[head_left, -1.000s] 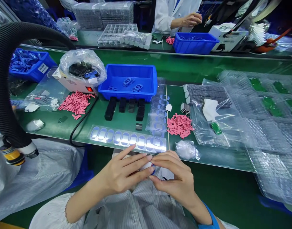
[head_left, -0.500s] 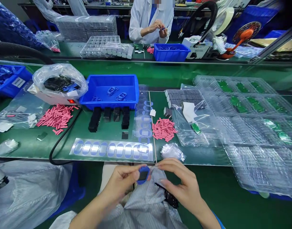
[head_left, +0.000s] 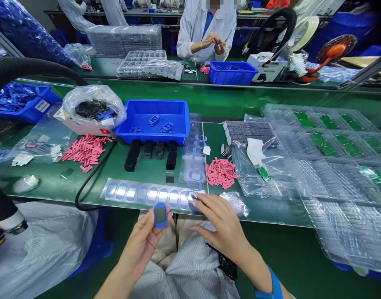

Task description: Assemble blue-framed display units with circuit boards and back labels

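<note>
My left hand (head_left: 143, 236) holds a small blue oval device casing (head_left: 157, 224) with a dark rectangular screen (head_left: 160, 214), tilted up toward me, just in front of the table edge. My right hand (head_left: 223, 224) reaches over the edge with its fingers stretched out and its thumb apart. Its fingertips are at the right end of a clear strip of blue-rimmed oval films (head_left: 152, 195); whether they touch it I cannot tell. Under its palm side lies crumpled clear plastic (head_left: 235, 203), partly covered by the hand.
Behind the strip stand stacks of dark screens (head_left: 133, 155) and a blue bin (head_left: 187, 120) holding a few blue casings. Pink strips (head_left: 221, 173) lie in piles. Clear trays with green circuit boards (head_left: 348, 145) fill the right. A person (head_left: 206, 33) works opposite.
My left hand has moved left and up, turning the casing's screen more squarely into view. My right hand has moved away from it, forward to the end of the film strip.
</note>
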Available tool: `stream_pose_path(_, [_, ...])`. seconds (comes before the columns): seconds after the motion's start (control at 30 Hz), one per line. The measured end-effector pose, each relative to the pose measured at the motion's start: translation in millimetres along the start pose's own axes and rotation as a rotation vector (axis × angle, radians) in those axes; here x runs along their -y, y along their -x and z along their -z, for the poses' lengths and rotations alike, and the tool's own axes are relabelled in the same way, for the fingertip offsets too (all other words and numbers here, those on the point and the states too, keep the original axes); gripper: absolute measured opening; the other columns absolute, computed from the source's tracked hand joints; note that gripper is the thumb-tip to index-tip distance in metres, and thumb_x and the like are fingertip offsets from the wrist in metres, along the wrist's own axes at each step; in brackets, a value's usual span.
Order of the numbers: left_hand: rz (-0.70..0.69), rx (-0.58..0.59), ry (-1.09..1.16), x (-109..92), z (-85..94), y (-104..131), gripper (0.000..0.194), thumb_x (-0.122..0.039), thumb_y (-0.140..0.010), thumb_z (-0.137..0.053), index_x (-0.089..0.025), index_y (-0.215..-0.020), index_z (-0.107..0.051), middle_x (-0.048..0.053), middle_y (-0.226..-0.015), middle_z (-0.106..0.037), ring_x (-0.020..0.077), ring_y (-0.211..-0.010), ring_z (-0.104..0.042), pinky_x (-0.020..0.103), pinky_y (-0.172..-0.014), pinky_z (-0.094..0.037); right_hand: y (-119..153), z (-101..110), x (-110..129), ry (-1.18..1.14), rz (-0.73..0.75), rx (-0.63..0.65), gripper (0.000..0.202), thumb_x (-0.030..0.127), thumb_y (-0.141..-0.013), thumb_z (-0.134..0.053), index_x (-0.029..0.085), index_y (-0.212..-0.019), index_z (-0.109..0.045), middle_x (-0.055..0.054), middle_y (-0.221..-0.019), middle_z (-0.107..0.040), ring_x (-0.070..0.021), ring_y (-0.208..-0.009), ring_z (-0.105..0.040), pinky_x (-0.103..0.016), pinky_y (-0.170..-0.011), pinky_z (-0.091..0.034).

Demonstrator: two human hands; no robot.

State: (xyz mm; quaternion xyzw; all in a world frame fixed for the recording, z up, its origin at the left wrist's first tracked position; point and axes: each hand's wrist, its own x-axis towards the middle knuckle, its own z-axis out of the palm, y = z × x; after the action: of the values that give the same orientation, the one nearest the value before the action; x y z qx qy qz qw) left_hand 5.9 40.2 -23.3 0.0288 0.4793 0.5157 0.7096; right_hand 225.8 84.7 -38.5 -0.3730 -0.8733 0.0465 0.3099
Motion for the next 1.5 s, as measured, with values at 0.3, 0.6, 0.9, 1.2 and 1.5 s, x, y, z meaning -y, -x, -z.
stream_pose_path(0.3, [-0.088, 0.080, 0.050, -0.7, -14.9, -3.9, 0.030, -0.038, -0.069, -0.077, -0.019, -0.092, -0.075, 0.004, -0.096, -0.078, 0.0155, -0.089, -0.071, 0.024, -0.091, -0.051, 17.5, -10.7, 2.1, 0.053, 0.167, -0.129, 0.021, 0.002, -0.082, -0.060, 0.009, -0.101, -0.065, -0.011, -0.095, -0.074, -0.0178, -0.075, -0.064, -0.031, -0.062, -0.048])
stream_pose_path(0.6, [-0.159, 0.220, -0.020, 11.8, -57.3, -33.6, 0.031, -0.040, -0.072, -0.074, -0.019, -0.094, -0.075, 0.006, -0.093, -0.077, 0.0225, -0.095, -0.069, 0.035, -0.094, -0.048, 6.5, -0.1, 10.1, -0.114, 0.099, -0.121, 0.020, 0.017, -0.087, -0.060, 0.010, -0.106, -0.063, -0.012, -0.099, -0.072, -0.0177, -0.085, -0.066, -0.029, -0.069, -0.053])
stream_pose_path(0.9, [-0.231, 0.230, -0.086, 10.9, -60.7, -32.3, 0.036, -0.043, -0.065, -0.078, -0.020, -0.093, -0.076, 0.007, -0.092, -0.078, 0.0236, -0.094, -0.069, 0.035, -0.090, -0.049, -19.6, -2.8, 2.5, 0.137, -0.027, -0.114, 0.021, 0.023, -0.086, -0.063, 0.012, -0.104, -0.063, -0.009, -0.100, -0.072, -0.0246, -0.094, -0.063, -0.036, -0.078, -0.047])
stream_pose_path(1.2, [-0.278, 0.247, -0.179, 12.7, -52.1, -33.0, 0.041, -0.044, -0.062, -0.079, -0.019, -0.094, -0.076, 0.012, -0.098, -0.076, 0.0305, -0.102, -0.067, 0.047, -0.101, -0.044, -14.6, -8.6, 0.9, 0.192, -0.018, -0.101, 0.021, 0.017, -0.091, -0.055, 0.010, -0.111, -0.060, -0.012, -0.103, -0.072, -0.0233, -0.095, -0.067, -0.037, -0.082, -0.045])
stream_pose_path(1.5, [-0.343, 0.207, -0.223, 12.6, -43.4, -26.0, 0.038, -0.045, -0.063, -0.077, -0.020, -0.091, -0.076, 0.011, -0.091, -0.077, 0.0307, -0.089, -0.072, 0.049, -0.093, -0.051, -8.3, -13.3, -26.2, -0.440, -0.541, -0.111, 0.030, 0.038, -0.087, -0.058, 0.023, -0.112, -0.065, -0.007, -0.103, -0.073, -0.0244, -0.095, -0.069, -0.039, -0.079, -0.055])
